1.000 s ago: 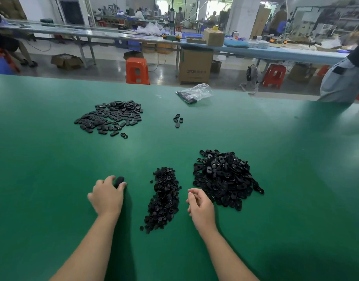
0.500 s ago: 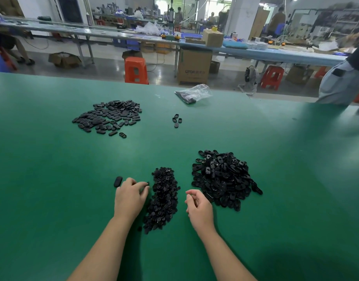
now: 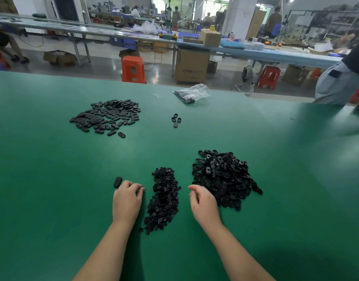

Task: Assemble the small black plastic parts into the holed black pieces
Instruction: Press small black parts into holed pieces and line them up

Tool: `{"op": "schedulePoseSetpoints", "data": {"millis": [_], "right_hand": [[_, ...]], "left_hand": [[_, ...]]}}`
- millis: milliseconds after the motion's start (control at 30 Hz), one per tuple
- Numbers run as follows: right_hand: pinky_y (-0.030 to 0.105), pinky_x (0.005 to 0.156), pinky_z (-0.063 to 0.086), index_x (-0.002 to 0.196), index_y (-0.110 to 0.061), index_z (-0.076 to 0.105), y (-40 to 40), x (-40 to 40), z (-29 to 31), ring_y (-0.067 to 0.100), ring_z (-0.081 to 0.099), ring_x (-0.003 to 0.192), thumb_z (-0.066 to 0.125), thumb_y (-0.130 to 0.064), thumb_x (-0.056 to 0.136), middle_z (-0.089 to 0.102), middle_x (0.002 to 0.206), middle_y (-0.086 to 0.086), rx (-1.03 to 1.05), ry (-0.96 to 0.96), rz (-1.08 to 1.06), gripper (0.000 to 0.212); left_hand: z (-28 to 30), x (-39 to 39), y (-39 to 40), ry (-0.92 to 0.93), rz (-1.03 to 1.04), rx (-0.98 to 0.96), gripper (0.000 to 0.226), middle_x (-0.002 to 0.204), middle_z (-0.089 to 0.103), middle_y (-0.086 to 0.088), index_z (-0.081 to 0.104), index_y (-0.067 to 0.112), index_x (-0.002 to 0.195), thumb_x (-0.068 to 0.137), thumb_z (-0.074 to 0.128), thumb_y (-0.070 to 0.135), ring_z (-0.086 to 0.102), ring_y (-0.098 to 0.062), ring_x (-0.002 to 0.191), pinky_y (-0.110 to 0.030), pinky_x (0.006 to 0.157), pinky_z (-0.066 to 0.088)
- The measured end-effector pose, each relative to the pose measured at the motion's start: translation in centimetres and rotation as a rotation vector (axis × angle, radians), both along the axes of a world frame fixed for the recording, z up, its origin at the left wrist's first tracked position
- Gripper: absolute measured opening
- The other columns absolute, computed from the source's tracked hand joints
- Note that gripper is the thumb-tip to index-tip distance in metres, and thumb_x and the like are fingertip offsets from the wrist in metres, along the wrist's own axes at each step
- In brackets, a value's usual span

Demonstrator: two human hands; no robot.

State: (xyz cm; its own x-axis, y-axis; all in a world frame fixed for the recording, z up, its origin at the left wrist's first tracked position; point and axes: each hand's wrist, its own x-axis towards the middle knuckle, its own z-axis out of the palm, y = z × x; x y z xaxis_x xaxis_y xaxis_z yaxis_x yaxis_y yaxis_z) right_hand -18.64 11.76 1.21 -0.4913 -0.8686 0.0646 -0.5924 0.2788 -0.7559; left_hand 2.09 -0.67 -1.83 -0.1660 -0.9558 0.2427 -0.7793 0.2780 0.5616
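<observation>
- The green table [image 3: 53,179] fills most of the view and carries every pile.
- A heap of holed black pieces [image 3: 223,177] lies to the right, its near edge just beside the right hand.
- A flat spread of oval black parts [image 3: 105,115] sits far to the left.
- A narrow heap of small black plastic parts [image 3: 163,197] lies between the two hands.
- A clear plastic bag [image 3: 191,92] rests near the far edge.
- The left hand [image 3: 127,199] rests on the table with fingers curled under; whether it holds anything cannot be told.
- The right hand [image 3: 203,201] has fingers curled inward, its contents hidden.
- Three loose pieces [image 3: 176,120] lie mid-table.
- One oval piece [image 3: 117,181] lies just beside the left hand.
</observation>
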Motion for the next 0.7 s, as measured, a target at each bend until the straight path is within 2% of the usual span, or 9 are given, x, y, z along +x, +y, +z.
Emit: {"op": "schedulePoseSetpoints", "data": {"millis": [33, 100, 233, 300, 367, 433, 533, 700], "right_hand": [[0.022, 0.077, 0.051, 0.126, -0.018, 0.067, -0.4, -0.7, 0.4, 0.01, 0.062, 0.087, 0.05, -0.016, 0.104, 0.064, 0.113, -0.006, 0.017, 0.186, 0.036, 0.027], [0.025, 0.076, 0.052, 0.132, -0.014, 0.063, -1.1, -2.1, 1.2, 0.014, 0.061, 0.088, 0.049, -0.018, 0.105, 0.055, 0.121, -0.002, 0.114, 0.461, 0.105, 0.031], [0.025, 0.072, 0.042, 0.115, -0.011, 0.062, -2.1, -4.0, 1.7, 0.02, 0.048, 0.104, 0.048, -0.017, 0.102, 0.046, 0.121, 0.006, 0.366, 0.724, 0.199, 0.02], [0.026, 0.081, 0.041, 0.112, -0.012, 0.064, -2.2, -4.4, 1.7, 0.022, 0.044, 0.107, 0.048, -0.018, 0.102, 0.047, 0.121, 0.007, 0.383, 0.797, 0.246, 0.02], [0.03, 0.095, 0.041, 0.116, -0.014, 0.068, -2.3, -4.6, 1.5, 0.024, 0.042, 0.11, 0.047, -0.025, 0.103, 0.049, 0.123, 0.006, 0.348, 0.852, 0.291, 0.026], [0.034, 0.103, 0.039, 0.12, -0.016, 0.069, -2.3, -4.4, 1.2, 0.025, 0.042, 0.114, 0.048, -0.032, 0.104, 0.053, 0.125, 0.005, 0.305, 0.881, 0.35, 0.031], [0.034, 0.104, 0.04, 0.121, -0.016, 0.067, -2.2, -3.6, 1.0, 0.024, 0.045, 0.116, 0.052, -0.035, 0.104, 0.061, 0.124, 0.002, 0.282, 0.882, 0.428, 0.031], [0.031, 0.094, 0.045, 0.117, -0.014, 0.06, -2.2, -3.0, 1.1, 0.023, 0.052, 0.112, 0.056, -0.033, 0.103, 0.065, 0.113, 0.002, 0.291, 0.787, 0.427, 0.024]], "left_hand": [[0.1, 0.0, 0.1, -0.022, -0.009, -0.017, 0.014, 0.091, 0.06, 0.002, 0.077, 0.014, 0.097, 0.095, 0.066, 0.022, 0.052, -0.021, 0.078, -0.035, 0.076, 0.048], [0.1, -0.1, 0.2, -0.074, -0.032, -0.046, 0.014, 0.088, 0.06, -0.001, 0.076, 0.01, 0.093, 0.096, 0.065, 0.019, 0.055, -0.023, 0.075, -0.036, 0.071, 0.05], [0.5, -0.2, 0.4, -0.112, -0.056, -0.055, 0.014, 0.087, 0.061, -0.004, 0.072, 0.007, 0.089, 0.095, 0.064, 0.017, 0.058, -0.024, 0.075, -0.038, 0.068, 0.052], [0.7, -0.3, 0.5, -0.11, -0.064, -0.061, 0.013, 0.086, 0.06, -0.003, 0.071, 0.007, 0.088, 0.094, 0.065, 0.016, 0.057, -0.023, 0.074, -0.037, 0.066, 0.052], [0.7, -0.3, 0.6, -0.11, -0.087, -0.084, 0.009, 0.085, 0.059, -0.003, 0.069, 0.007, 0.087, 0.092, 0.068, 0.014, 0.056, -0.021, 0.073, -0.035, 0.061, 0.051], [0.6, -0.3, 0.6, -0.109, -0.103, -0.099, 0.007, 0.085, 0.058, -0.003, 0.067, 0.007, 0.086, 0.091, 0.069, 0.013, 0.055, -0.021, 0.074, -0.034, 0.059, 0.051], [0.7, -0.4, 0.7, -0.093, -0.108, -0.114, 0.006, 0.084, 0.058, -0.002, 0.064, 0.008, 0.088, 0.092, 0.066, 0.011, 0.054, -0.02, 0.074, -0.033, 0.059, 0.05], [0.9, -0.4, 0.9, -0.027, -0.087, -0.089, 0.01, 0.076, 0.056, 0.001, 0.058, 0.011, 0.089, 0.099, 0.057, 0.011, 0.05, -0.018, 0.066, -0.03, 0.057, 0.039]]}}
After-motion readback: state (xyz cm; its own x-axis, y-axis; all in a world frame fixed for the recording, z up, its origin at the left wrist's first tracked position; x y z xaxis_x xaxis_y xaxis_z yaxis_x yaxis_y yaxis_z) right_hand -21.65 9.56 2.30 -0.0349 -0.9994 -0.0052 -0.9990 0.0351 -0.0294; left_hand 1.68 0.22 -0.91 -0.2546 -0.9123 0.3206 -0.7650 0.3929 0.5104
